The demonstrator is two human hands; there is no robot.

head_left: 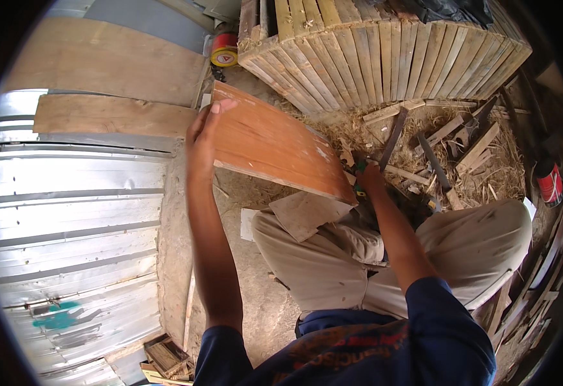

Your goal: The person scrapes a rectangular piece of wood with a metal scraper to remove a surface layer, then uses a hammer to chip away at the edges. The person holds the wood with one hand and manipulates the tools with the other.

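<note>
head view: a flat reddish-brown board [275,145] is held tilted above the ground [262,283], between the two hands. its left edge is gripped near the far corner by the left hand [205,125], with fingertips laid over the face of the board. the right hand [370,177] is placed just beside the board's right end, its fingers bent by a small green and yellow object [359,190]; that spot is dark and partly hidden, so whether the object or the board is gripped there cannot be made out. below the board, a smaller piece of wood [307,213] is rested on beige trousers [313,270]. beyond the right hand, dark flat strips [394,138] and wood scraps [478,150] are strewn over straw-like shavings [358,128]. at the far side, a slatted wooden structure [384,67] is seen. a red can [548,183] is set at the right, and the left is bounded by a corrugated metal wall [75,219].
</note>
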